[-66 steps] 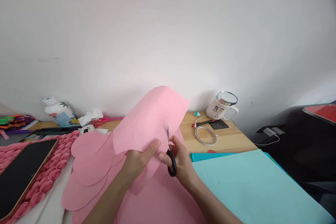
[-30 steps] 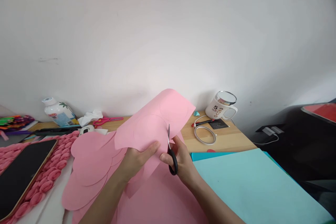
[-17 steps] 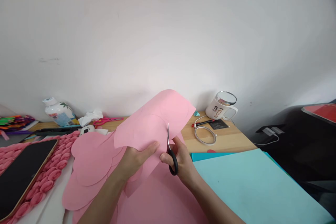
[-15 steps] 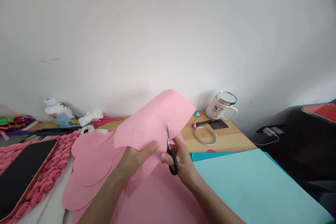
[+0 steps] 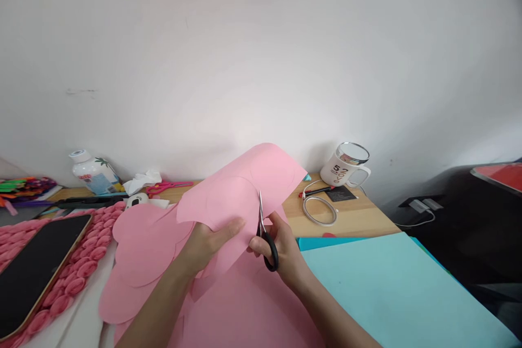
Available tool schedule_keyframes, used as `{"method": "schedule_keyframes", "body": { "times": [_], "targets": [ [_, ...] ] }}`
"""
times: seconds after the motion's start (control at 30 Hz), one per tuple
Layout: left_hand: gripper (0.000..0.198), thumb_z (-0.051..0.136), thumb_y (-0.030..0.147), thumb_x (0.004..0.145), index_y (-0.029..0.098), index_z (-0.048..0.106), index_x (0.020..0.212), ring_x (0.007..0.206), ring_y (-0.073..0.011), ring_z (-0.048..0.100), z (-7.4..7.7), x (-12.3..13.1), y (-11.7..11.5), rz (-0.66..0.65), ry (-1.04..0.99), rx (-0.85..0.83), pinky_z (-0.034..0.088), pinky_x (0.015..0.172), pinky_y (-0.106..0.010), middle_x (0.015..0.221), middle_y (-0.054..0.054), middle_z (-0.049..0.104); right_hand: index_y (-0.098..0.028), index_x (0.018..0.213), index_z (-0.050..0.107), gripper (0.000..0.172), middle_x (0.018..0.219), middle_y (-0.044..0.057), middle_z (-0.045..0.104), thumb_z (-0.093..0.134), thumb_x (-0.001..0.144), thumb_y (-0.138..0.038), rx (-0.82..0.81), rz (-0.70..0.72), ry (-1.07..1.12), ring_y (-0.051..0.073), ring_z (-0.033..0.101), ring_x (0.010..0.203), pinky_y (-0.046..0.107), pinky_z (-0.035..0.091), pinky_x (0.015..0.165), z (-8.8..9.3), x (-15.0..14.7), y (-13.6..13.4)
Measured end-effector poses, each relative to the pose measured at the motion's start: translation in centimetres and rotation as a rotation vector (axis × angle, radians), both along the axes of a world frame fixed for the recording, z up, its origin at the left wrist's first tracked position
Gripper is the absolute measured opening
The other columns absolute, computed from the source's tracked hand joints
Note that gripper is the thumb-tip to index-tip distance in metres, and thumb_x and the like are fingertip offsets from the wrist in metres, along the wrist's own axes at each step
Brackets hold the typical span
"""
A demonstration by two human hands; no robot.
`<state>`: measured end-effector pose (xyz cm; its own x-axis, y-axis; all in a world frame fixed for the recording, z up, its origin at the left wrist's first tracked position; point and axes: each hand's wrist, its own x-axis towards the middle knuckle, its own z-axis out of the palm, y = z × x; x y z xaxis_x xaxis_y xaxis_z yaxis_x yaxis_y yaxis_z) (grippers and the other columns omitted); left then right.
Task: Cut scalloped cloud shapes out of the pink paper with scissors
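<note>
A large sheet of pink paper (image 5: 228, 190) is held up above the table, its far part curling over. A curved outline is faintly drawn on it. My left hand (image 5: 210, 244) grips the sheet near its lower left edge, thumb on top and the other fingers hidden underneath. In my right hand (image 5: 281, 250) are black-handled scissors (image 5: 271, 253), fingers through the loops. Their blades point away from me and lie at the sheet, by the drawn curve. Beneath and to the left, pink paper cutouts (image 5: 142, 250) with rounded edges overlap in a pile.
On the left, a phone (image 5: 41, 269) rests on a pink braided mat (image 5: 87, 261). Behind are a white bottle (image 5: 95, 174), a tissue (image 5: 142, 180) and pink scissors (image 5: 169, 186). At right stand a mug (image 5: 345, 166), a coiled cable (image 5: 320, 211) and light blue sheets (image 5: 403, 288).
The scissors and right hand have shifted very slightly, and the blades look a bit more apart. The pink sheet's far fold has dipped a little. Both hands keep their hold.
</note>
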<state>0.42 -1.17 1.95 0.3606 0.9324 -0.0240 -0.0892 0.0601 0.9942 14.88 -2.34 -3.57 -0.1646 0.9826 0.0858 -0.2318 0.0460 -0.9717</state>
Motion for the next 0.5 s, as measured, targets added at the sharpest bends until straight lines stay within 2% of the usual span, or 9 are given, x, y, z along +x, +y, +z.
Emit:
{"method": "schedule_keyframes", "body": {
  "times": [0.17, 0.3, 0.5],
  "targets": [
    [0.030, 0.063, 0.044, 0.071, 0.016, 0.068, 0.078, 0.078, -0.0281, 0.067, -0.7, -0.7, 0.5, 0.098, 0.043, -0.049, 0.053, 0.068, -0.038, 0.078, -0.008, 0.073, -0.021, 0.084, 0.041, 0.045, 0.056, -0.006, 0.051, 0.076, 0.062, -0.039, -0.010, 0.032, 0.047, 0.011, 0.044, 0.051, 0.022, 0.037, 0.049, 0.0, 0.0, 0.1],
    [0.037, 0.067, 0.044, 0.069, 0.016, 0.067, 0.094, 0.100, -0.0306, 0.061, -1.2, -1.1, 0.7, 0.132, 0.135, -0.006, 0.050, 0.081, -0.039, 0.098, -0.011, 0.071, -0.021, 0.095, 0.045, 0.049, 0.060, -0.006, 0.047, 0.078, 0.062, -0.037, -0.007, 0.102, 0.128, 0.011, 0.042, 0.055, 0.022, 0.032, 0.051, 0.1, 0.1, 0.0],
    [0.050, 0.066, 0.046, 0.069, 0.016, 0.062, 0.109, 0.112, -0.0319, 0.053, -1.1, -1.0, 0.6, 0.136, 0.142, 0.014, 0.044, 0.092, -0.044, 0.101, -0.012, 0.070, -0.020, 0.098, 0.047, 0.053, 0.063, -0.006, 0.046, 0.080, 0.060, -0.037, -0.038, 0.120, 0.154, 0.011, 0.039, 0.056, 0.022, 0.028, 0.050, 0.4, 0.2, -0.1]
  ]
}}
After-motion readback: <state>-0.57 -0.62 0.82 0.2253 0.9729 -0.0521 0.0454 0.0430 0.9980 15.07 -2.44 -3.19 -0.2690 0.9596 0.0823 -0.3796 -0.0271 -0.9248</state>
